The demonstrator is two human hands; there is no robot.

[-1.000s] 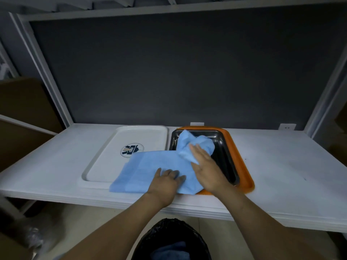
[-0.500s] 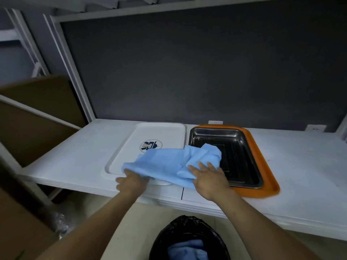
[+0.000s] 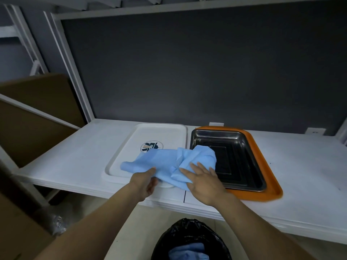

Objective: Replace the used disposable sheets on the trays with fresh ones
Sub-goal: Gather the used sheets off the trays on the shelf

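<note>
A white rectangular plastic tray bears a round dark logo, its writing unreadable. A crumpled pale-blue disposable sheet drapes from it into the shiny steel tray alongside. The left hand grips the sheet's near edge; the right hand presses flat on it.

The left hand has its fingers under the blue sheet, their tips out of sight. That sheet covers the near right corner of the white tray and the lower edge of its logo, whose marks are too small to read. It also hides the near left corner of the steel tray. The orange tray beneath shows only its rim. The black bag and the blue material inside it are cut off by the bottom edge. The desk runs past the right edge.
</note>
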